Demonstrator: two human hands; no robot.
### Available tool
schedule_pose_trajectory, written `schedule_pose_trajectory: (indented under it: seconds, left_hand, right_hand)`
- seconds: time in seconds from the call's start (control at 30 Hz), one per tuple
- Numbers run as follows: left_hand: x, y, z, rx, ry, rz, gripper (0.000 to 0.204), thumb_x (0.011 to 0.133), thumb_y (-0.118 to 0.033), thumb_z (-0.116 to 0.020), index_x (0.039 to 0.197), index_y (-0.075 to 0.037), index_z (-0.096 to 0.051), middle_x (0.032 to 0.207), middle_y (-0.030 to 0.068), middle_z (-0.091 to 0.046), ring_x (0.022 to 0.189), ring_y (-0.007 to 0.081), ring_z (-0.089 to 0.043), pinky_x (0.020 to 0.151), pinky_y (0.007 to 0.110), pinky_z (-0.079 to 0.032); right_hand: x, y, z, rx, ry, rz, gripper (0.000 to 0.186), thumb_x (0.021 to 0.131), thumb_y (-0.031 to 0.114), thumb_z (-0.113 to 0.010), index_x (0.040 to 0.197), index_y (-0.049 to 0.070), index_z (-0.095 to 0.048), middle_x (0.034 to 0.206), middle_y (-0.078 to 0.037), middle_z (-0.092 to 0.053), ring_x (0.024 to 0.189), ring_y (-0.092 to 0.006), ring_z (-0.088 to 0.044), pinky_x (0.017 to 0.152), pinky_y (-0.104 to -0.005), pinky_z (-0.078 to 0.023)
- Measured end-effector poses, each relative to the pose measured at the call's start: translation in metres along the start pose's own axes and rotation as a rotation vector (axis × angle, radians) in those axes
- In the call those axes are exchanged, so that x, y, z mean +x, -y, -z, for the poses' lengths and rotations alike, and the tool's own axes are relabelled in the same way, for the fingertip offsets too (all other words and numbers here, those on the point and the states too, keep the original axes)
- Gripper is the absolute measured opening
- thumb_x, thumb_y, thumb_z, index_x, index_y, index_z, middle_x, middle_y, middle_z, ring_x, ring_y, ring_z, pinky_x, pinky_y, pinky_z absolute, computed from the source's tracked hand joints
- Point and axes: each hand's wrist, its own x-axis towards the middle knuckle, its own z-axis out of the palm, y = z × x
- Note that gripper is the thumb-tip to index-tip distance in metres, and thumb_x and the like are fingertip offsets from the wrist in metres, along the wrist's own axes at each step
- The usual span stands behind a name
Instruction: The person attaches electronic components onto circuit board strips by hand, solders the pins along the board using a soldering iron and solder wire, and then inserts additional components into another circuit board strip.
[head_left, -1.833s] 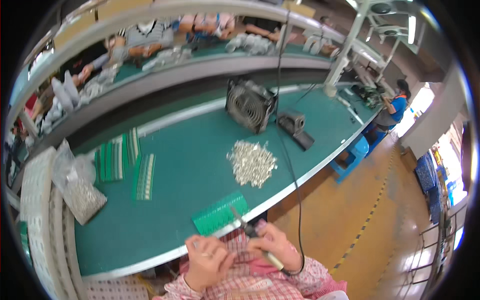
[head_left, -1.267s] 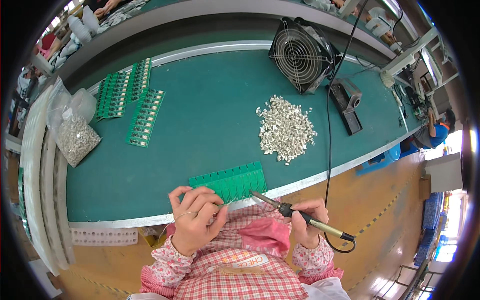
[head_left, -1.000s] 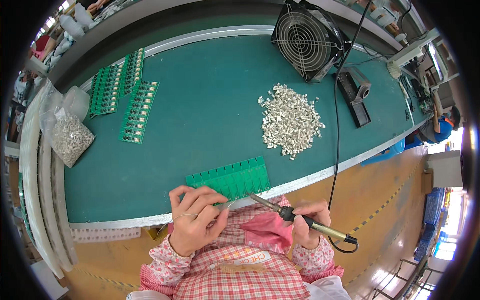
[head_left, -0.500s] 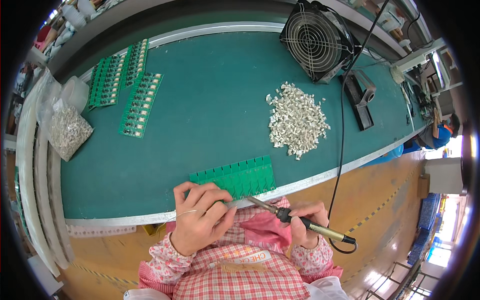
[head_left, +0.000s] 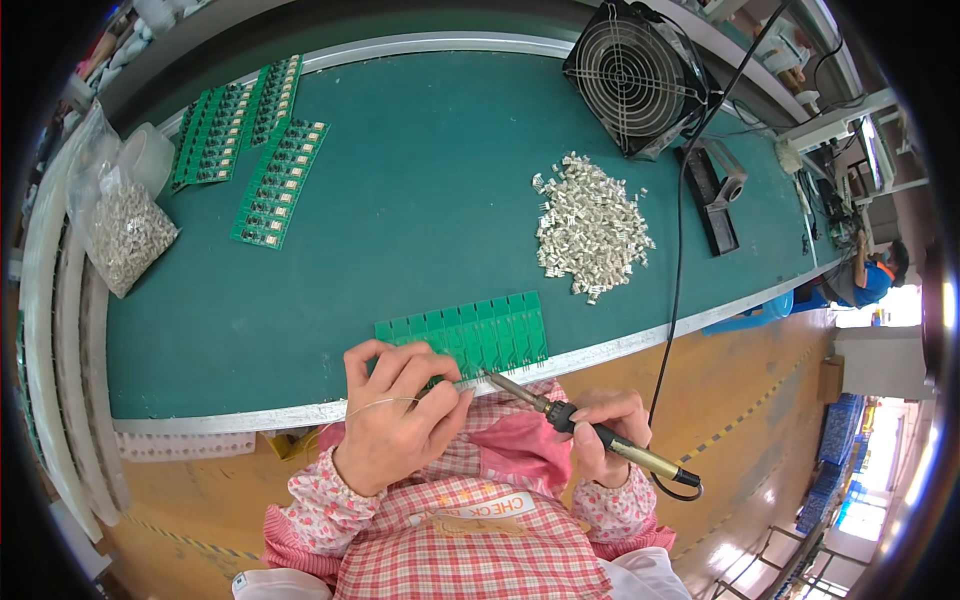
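Lower centre, we see the left hand [head_left: 400, 422] curled, pinching wire [head_left: 382, 402] at the green board [head_left: 482, 325]; right of it, the right hand [head_left: 614, 428] grips a soldering iron [head_left: 562, 413] slanting up-left.

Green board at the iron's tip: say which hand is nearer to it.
Left. The left hand reaches over the near left part of the green board; the right hand, on the iron, is apart from it, off its near right corner.
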Motion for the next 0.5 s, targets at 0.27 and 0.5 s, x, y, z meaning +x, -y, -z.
schedule_pose_trajectory:
  seconds: [0.27,0.5]
  left_hand:
    - [0.0,0.001,0.002,-0.031,-0.023,-0.001,0.025,0.065,-0.005,-0.072,0.066,-0.01,-0.048,0.084,-0.0004,-0.06,0.082,0.0207,-0.057,0.078,0.041,-0.034]
    - [-0.006,0.006,0.013,-0.018,-0.012,0.009,0.02,0.068,-0.009,-0.072,0.071,-0.01,-0.051,0.085,-0.0015,-0.058,0.083,0.0185,-0.057,0.078,0.039,-0.035]
  right_hand:
    - [0.003,0.003,0.0,-0.093,0.041,0.086,0.014,0.075,-0.001,-0.063,0.085,-0.001,-0.053,0.06,-0.009,-0.059,0.047,-0.0169,-0.057,0.045,-0.0268,-0.044]
    - [0.002,0.01,-0.002,-0.035,-0.09,0.056,0.014,0.076,-0.002,-0.061,0.088,-0.002,-0.053,0.06,-0.012,-0.057,0.045,-0.0187,-0.056,0.044,-0.0276,-0.044]
